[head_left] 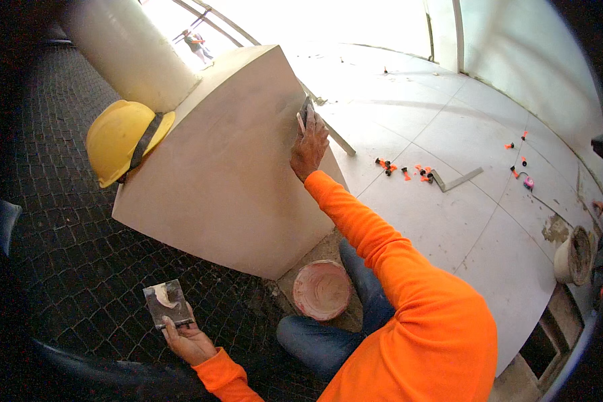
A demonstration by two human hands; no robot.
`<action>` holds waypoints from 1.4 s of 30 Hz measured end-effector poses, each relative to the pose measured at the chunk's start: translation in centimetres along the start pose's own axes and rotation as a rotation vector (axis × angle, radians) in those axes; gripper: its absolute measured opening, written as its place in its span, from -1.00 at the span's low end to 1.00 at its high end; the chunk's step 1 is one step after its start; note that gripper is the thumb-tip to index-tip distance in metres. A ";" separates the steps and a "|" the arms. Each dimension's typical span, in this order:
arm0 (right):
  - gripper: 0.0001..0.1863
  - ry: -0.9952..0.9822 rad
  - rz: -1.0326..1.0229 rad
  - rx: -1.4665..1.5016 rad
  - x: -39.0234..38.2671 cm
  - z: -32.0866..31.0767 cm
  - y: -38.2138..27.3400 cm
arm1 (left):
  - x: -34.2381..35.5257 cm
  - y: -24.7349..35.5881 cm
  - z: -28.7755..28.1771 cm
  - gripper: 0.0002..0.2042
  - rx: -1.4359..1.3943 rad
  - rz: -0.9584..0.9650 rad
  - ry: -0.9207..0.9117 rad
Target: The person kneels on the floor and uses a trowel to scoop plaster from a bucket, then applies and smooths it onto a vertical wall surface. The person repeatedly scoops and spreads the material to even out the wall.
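1. Head view: the right hand (308, 149) grips a flat tool (302, 120) at the panel (228, 181), high by its right edge; whether the blade touches, I cannot tell.
2. The left hand (193, 342) is closed on the lower edge of a dark plate (179, 309), thumb over its face.
3. For smooth work, a shallow blade angle and even pressure should suit best, easing off at the edge so no ridge forms.
4. Small loads of the pale paste (162, 295) would likely spread cleaner; the plate is best held steady, lest it slip off.
5. The panel spreads left of and below the right hand; the plate sits apart from it, beyond its lower left side.
6. Strokes should avoid the helmet (117, 142) at the panel's left.
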State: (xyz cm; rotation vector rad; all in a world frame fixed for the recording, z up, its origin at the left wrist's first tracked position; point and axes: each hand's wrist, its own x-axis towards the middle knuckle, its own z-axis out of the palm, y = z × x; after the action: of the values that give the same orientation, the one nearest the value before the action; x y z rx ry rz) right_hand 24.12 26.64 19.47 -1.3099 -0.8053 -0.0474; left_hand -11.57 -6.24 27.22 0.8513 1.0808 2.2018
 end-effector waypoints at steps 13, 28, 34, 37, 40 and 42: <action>-0.39 -0.224 -0.293 -0.171 -6.3 3.4 -5.3 | -0.1 0.0 0.5 -0.54 0.012 0.006 0.025; -0.17 -0.099 -0.210 -0.085 -2.9 2.0 -9.2 | -0.3 0.2 0.6 -0.52 0.016 0.004 0.034; -0.18 -0.134 -0.303 -0.025 -8.1 4.1 -11.8 | -0.5 0.4 1.2 -0.53 -0.010 -0.001 0.036; -0.24 -0.198 -0.426 -0.063 -11.6 5.2 -11.4 | -0.4 0.2 1.2 -0.55 -0.013 0.028 0.031; -0.29 -0.320 -0.607 -0.060 -15.1 4.5 -10.1 | -0.2 0.0 0.7 -0.55 -0.013 0.042 0.038; -0.31 -0.401 -0.742 -0.087 -16.6 2.8 -8.8 | -0.1 -0.1 0.4 -0.57 -0.053 0.016 0.052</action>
State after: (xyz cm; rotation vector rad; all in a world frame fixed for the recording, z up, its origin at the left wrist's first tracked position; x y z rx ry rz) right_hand 6.47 19.75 17.81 -1.0485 -1.6182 -0.4215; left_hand -11.25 -6.05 27.30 0.7867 1.0381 2.2667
